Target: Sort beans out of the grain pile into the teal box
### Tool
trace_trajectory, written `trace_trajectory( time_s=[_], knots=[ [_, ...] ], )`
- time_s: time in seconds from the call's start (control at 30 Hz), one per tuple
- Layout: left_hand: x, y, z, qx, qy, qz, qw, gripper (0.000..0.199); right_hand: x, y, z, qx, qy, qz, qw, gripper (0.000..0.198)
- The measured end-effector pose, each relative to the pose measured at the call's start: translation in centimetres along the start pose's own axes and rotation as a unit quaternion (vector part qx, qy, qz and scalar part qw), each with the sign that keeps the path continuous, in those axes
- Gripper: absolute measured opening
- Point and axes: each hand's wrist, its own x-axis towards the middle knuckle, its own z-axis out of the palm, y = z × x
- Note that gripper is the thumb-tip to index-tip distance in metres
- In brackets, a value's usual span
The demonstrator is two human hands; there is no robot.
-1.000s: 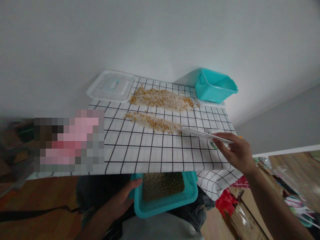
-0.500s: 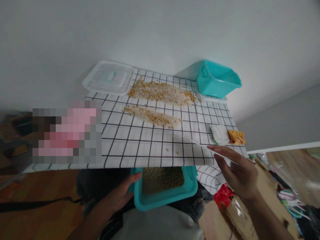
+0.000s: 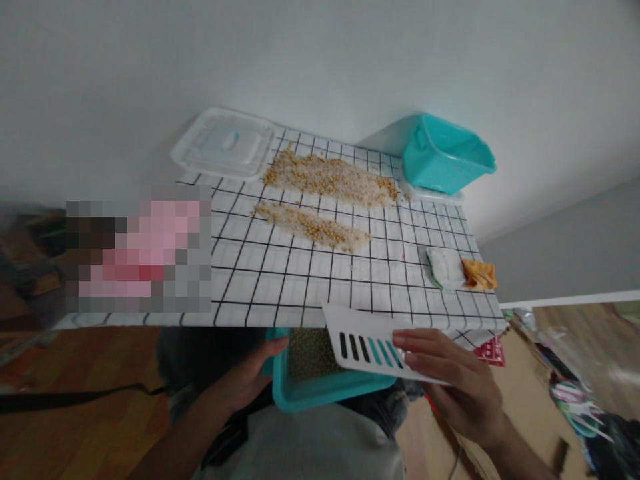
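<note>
My left hand (image 3: 253, 373) grips the left rim of a turquoise plastic tub (image 3: 330, 397) below the table's front edge. Inside the tub lies a layer of small round beans (image 3: 311, 353), greenish brown in the shade. A flat white slotted spatula (image 3: 367, 327) is in my right hand (image 3: 453, 377), its blade tilted over the right side of the tub and hiding part of the beans. On the checked tablecloth (image 3: 265, 280) are two bands: a wide heap of yellow beans mixed with pale grains (image 3: 330, 179) and a thinner strip of the same mix (image 3: 320, 227) nearer me.
A clear plastic lid (image 3: 225, 143) lies at the back left. At the back right stands a turquoise bin (image 3: 445, 157). A white folded packet (image 3: 445, 268) and an orange cloth-like piece (image 3: 480, 274) sit near the right edge. A pixelated pink patch (image 3: 155, 240) covers the left side.
My right hand has drawn the spatula off the tabletop, toward me, and turned its blade flat over the tub. The few beans near the front edge are gone from the cloth.
</note>
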Motion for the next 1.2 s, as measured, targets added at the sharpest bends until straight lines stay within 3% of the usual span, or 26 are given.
trace_trajectory(
  time_s=[0.07, 0.17, 0.33, 0.53, 0.67, 0.83, 1.07, 1.2],
  knots=[
    [0.0, -0.5, -0.9, 0.045, 0.027, 0.034, 0.998, 0.023, -0.2, -0.5, 0.3, 0.001, -0.026, -0.015, 1.000, 0.064],
    [-0.2, -0.8, -1.9, 0.087, 0.058, 0.069, 0.992, 0.033, -0.3, -1.4, 0.1, 0.002, -0.043, -0.027, 0.999, 0.066],
    [-0.2, 0.2, -1.2, 0.024, 0.031, 0.011, 0.999, 0.017, 0.2, -1.5, -0.6, 0.019, -0.018, -0.030, 0.999, 0.063],
    [-0.6, 1.2, -0.2, 0.002, 0.008, -0.010, 1.000, 0.026, 2.7, 1.6, -1.5, -0.048, 0.079, 0.059, 0.994, 0.049],
    [-0.9, -0.2, -2.7, 0.146, 0.082, 0.069, 0.983, 0.026, 5.3, 4.2, -2.9, -0.065, 0.063, 0.086, 0.992, 0.035],
    [-0.8, -2.2, -5.5, 0.181, 0.074, 0.111, 0.974, 0.033, 8.7, 6.1, -4.5, -0.094, 0.070, 0.117, 0.986, 0.022],
    [-0.7, -2.5, -5.1, 0.178, 0.047, 0.106, 0.977, 0.032, 11.4, 8.1, -5.2, -0.031, 0.188, 0.136, 0.972, 0.024],
    [-0.8, -2.1, -4.8, 0.189, 0.068, 0.111, 0.973, 0.033, 13.7, 9.3, -4.4, 0.053, 0.182, 0.169, 0.967, 0.028]
  ],
)
